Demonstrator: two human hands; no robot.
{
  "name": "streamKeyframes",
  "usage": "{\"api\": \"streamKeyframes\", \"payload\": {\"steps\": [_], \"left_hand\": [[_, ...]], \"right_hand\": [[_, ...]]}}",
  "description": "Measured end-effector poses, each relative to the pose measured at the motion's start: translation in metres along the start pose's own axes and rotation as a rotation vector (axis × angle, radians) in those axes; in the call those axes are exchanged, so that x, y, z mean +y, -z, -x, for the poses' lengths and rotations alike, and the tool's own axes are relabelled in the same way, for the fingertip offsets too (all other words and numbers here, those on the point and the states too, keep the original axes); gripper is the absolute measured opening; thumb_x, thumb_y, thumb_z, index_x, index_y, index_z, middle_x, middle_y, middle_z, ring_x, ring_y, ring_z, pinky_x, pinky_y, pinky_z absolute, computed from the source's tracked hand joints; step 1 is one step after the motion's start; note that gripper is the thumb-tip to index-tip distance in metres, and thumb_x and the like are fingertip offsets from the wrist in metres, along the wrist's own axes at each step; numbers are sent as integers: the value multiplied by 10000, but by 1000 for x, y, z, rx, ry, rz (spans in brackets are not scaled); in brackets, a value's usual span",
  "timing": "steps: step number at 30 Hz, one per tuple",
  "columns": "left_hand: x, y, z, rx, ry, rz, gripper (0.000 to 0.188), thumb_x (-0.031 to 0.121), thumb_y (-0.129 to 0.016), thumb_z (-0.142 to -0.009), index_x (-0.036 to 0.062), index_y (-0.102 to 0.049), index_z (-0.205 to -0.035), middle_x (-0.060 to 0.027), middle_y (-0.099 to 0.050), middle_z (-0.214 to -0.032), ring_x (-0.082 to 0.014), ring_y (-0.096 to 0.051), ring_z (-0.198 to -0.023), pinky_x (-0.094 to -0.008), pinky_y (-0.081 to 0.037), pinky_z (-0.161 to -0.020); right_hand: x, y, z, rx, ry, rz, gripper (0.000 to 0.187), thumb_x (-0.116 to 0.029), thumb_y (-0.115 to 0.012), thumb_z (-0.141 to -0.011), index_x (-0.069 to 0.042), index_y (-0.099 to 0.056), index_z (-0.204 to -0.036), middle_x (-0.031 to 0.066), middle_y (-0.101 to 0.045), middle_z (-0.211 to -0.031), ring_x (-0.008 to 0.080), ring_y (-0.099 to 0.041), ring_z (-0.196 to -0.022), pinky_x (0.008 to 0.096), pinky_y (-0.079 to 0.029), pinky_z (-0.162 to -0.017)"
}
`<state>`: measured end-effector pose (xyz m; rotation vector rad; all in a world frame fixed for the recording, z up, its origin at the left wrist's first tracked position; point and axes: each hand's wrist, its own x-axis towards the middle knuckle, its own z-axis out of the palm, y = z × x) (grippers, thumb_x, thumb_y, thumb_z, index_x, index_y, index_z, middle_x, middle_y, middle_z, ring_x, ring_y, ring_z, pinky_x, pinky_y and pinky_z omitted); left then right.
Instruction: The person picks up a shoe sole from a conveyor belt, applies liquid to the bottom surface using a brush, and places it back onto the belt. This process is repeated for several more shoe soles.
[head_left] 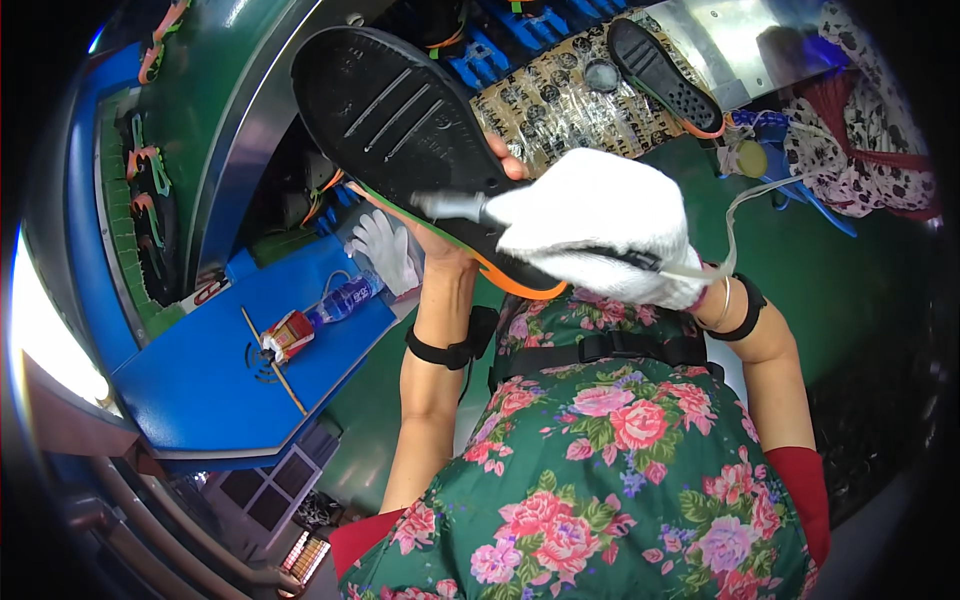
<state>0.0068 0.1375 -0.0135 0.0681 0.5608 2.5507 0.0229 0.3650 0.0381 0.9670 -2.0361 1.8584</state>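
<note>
A large black shoe sole (400, 125) with an orange and green edge is tilted up in front of me. My left hand (440, 245), bare, grips it from beneath, with fingertips curled over its right edge. In a white glove, my right hand (600, 225) is closed round a thin brush (450, 205) whose pale tip is blurred against the sole's face. A pale tube (735, 205) runs from near this hand toward the right. The gloved fingers hide part of the sole's heel end.
Another black sole (660, 75) lies on a taped cardboard sheet (545, 95) beyond my hands. On the blue table (190, 390) at left are a white glove (385, 250), a plastic bottle (347, 297), a red packet (287, 336) and a stick. A yellowish round container (745, 160) stands right.
</note>
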Motion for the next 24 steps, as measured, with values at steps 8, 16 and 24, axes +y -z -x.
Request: {"api": "streamKeyframes", "payload": {"steps": [8,16,24], "left_hand": [[3,0,-5,99,-159,30,1398,1131,-353,-677,-53,-577,-1383,-251,-646,-1212,-397,-688,-1091,-500,-625,-887],[22,-1,-14,-101,-186,-98,1132,890,-652,-843,-90,-542,-1397,-213,-642,-1254,-371,-636,-1216,-559,-616,-1024],[31,-2,-16,-122,-162,-130,949,736,-711,-939,-81,-550,-1394,-241,-673,-1214,-351,-644,-1213,-513,-604,-1043]], "right_hand": [[-4,-15,6,9,57,57,348,-156,-881,-866,-133,-820,-1208,64,-811,-1069,261,-761,-867,355,-612,-724],[-6,-11,8,20,-31,-31,299,-110,-877,-867,-146,-836,-1161,52,-822,-1084,263,-763,-868,365,-616,-773],[-10,-16,12,13,-20,11,265,-87,-864,-857,-132,-844,-1118,62,-823,-1136,264,-762,-892,368,-614,-773]]}}
